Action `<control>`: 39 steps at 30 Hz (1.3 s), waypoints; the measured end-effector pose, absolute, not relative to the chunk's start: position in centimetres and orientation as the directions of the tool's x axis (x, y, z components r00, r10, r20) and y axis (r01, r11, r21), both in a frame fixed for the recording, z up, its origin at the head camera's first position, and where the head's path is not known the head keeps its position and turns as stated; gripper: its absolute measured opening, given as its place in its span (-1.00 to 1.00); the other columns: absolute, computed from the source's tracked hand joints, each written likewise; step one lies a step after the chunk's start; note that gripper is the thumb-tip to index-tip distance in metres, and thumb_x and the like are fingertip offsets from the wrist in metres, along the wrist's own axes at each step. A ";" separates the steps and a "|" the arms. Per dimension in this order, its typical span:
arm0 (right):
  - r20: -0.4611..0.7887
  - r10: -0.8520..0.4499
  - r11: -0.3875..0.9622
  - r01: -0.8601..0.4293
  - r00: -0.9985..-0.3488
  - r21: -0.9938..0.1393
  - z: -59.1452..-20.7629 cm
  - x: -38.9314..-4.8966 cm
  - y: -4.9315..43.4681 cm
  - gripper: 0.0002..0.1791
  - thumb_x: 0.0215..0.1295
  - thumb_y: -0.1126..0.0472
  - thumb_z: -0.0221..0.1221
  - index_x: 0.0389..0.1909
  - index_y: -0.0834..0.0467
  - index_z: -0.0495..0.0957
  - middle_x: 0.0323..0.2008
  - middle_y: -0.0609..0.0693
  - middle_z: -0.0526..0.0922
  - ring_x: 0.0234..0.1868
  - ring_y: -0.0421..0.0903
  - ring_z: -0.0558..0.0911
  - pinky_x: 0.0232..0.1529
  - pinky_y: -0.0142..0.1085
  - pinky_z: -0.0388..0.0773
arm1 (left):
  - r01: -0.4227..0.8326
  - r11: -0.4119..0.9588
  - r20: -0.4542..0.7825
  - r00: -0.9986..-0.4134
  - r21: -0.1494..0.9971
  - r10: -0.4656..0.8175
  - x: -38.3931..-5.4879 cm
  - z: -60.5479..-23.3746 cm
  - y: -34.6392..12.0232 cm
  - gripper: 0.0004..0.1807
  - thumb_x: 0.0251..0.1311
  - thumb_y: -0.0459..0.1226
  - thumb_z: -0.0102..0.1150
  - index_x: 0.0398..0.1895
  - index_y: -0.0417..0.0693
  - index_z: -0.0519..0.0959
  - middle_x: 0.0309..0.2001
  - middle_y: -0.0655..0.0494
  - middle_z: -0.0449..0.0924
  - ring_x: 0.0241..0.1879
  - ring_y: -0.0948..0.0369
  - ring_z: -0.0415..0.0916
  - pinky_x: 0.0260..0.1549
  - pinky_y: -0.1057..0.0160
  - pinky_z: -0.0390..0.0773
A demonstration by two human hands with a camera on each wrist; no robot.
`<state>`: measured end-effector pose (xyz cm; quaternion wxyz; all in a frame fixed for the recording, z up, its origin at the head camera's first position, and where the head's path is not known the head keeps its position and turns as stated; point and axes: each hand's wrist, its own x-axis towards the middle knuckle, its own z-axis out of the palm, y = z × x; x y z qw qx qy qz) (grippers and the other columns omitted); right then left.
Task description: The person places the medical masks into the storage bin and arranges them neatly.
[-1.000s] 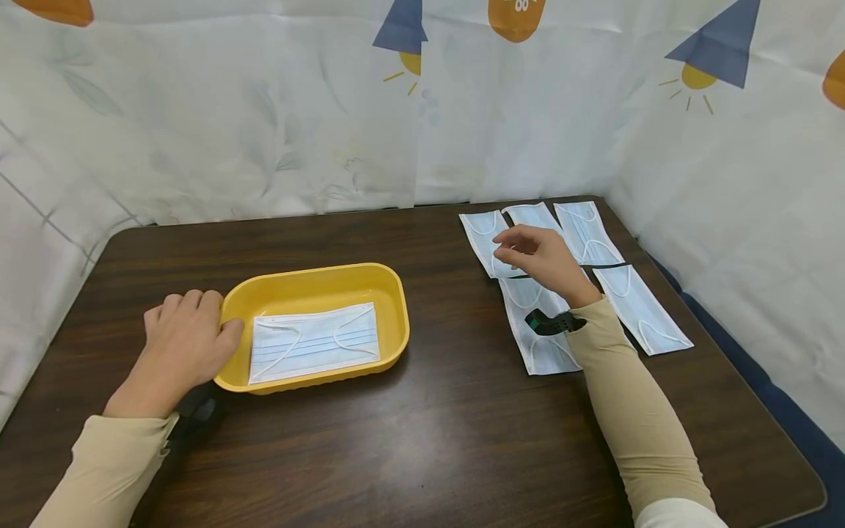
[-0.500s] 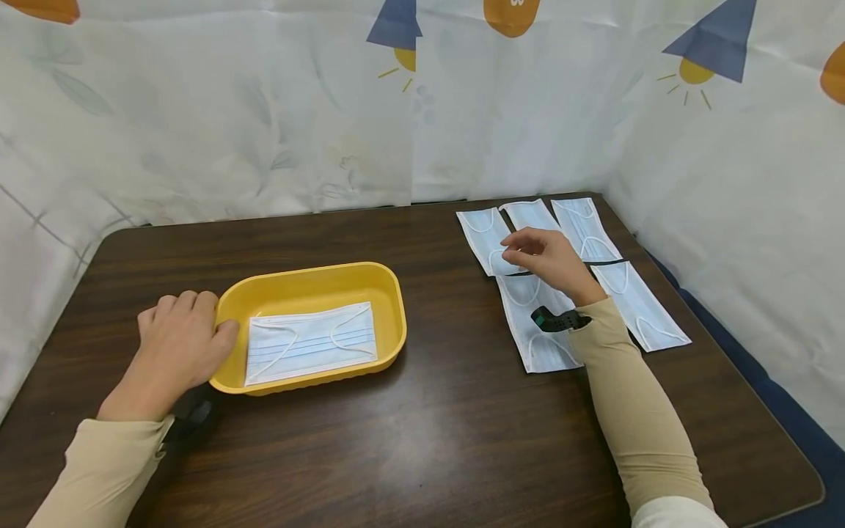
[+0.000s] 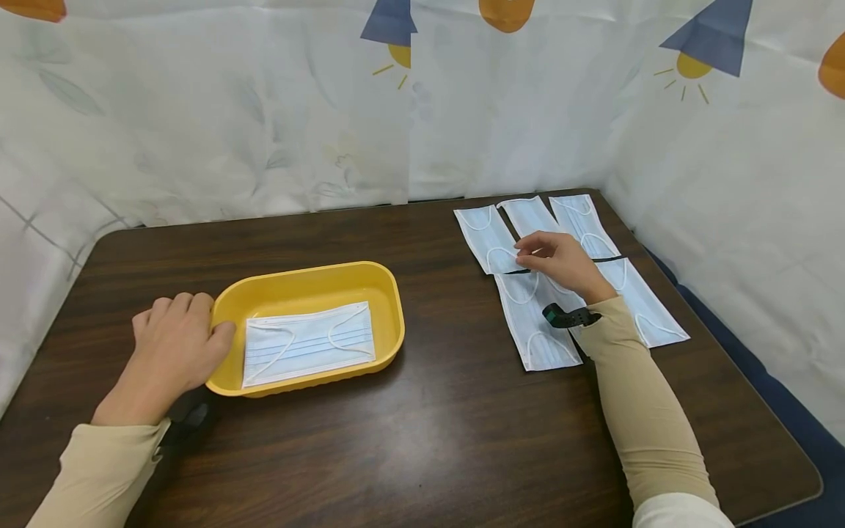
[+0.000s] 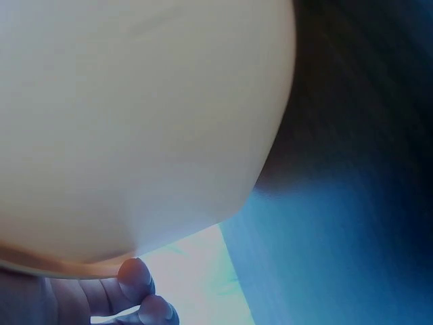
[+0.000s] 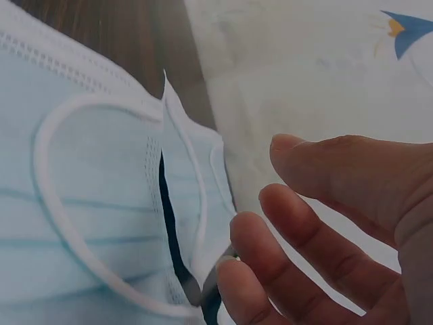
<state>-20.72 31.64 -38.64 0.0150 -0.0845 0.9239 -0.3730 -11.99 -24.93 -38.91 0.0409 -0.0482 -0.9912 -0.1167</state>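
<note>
White printed sheeting is hanging behind a dark wood table. Left hand is gripping the yellow tray by its left end, center-left of frame, one mask lying inside. Right hand is reaching over the loose masks, right of center, thumb and fingers loosely parted, holding nothing. It's sitting a bit further right than a second ago; the left one's staying put.

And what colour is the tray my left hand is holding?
The tray is plain yellow, which shows best in the head view.
</note>
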 end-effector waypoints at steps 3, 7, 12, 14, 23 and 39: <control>0.010 -0.139 0.715 -0.107 -0.990 -0.691 -38.7 -20.7 32.2 -0.65 0.38 0.08 0.32 0.11 0.11 0.68 0.00 0.11 0.74 -0.13 -0.08 0.72 -0.11 -0.29 0.58 | 0.104 0.968 0.085 -0.993 0.227 0.086 -12.0 -38.9 -24.9 -0.53 0.34 -0.18 -0.12 0.00 -0.51 0.41 -0.09 -0.46 0.42 -0.15 -0.30 0.18 -0.11 -0.35 0.12; -0.003 -0.130 0.719 -0.092 -0.992 -0.689 -38.8 -20.8 32.9 -0.66 0.38 0.11 0.31 0.11 0.11 0.67 0.02 0.10 0.74 -0.13 -0.11 0.72 -0.11 -0.28 0.60 | 0.104 0.968 0.086 -0.993 0.229 0.086 -12.0 -38.9 -24.9 -0.52 0.34 -0.18 -0.13 0.01 -0.52 0.41 -0.09 -0.46 0.42 -0.16 -0.30 0.18 -0.11 -0.36 0.12; -0.016 -0.113 0.725 -0.071 -0.993 -0.685 -38.8 -20.7 33.3 -0.63 0.37 0.11 0.32 0.14 0.14 0.66 0.00 0.13 0.73 -0.14 -0.15 0.72 -0.12 -0.32 0.61 | 0.104 0.968 0.094 -0.992 0.229 0.085 -11.9 -38.9 -25.0 -0.53 0.34 -0.18 -0.13 -0.02 -0.51 0.43 -0.15 -0.42 0.44 -0.19 -0.28 0.19 -0.14 -0.34 0.13; -0.033 -0.105 0.734 -0.056 -0.994 -0.677 -38.7 -20.7 33.3 -0.61 0.37 0.09 0.32 0.15 0.14 0.65 0.00 0.14 0.72 -0.12 -0.13 0.72 -0.12 -0.32 0.60 | 0.106 0.968 0.098 -0.992 0.227 0.085 -11.9 -38.9 -25.0 -0.54 0.33 -0.18 -0.13 -0.04 -0.50 0.43 -0.18 -0.40 0.44 -0.21 -0.27 0.20 -0.16 -0.32 0.13; -0.107 -0.091 0.759 0.000 -0.990 -0.651 -38.7 -20.4 33.7 -0.59 0.38 0.08 0.29 0.19 0.10 0.61 0.05 0.15 0.69 0.02 0.07 0.69 -0.07 -0.24 0.53 | 0.110 0.969 0.109 -0.990 0.220 0.088 -11.8 -38.8 -25.2 -0.55 0.32 -0.19 -0.12 -0.06 -0.51 0.44 -0.25 -0.36 0.44 -0.23 -0.26 0.21 -0.19 -0.31 0.14; -0.158 -0.100 0.756 0.028 -0.982 -0.653 -39.0 -20.7 34.4 -0.52 0.35 0.03 0.33 0.23 0.12 0.60 0.07 0.18 0.68 -0.04 0.01 0.67 -0.11 -0.29 0.56 | 0.111 0.970 0.114 -0.990 0.218 0.087 -11.8 -38.9 -25.2 -0.52 0.32 -0.19 -0.12 -0.01 -0.53 0.43 -0.23 -0.39 0.45 -0.23 -0.27 0.22 -0.21 -0.29 0.15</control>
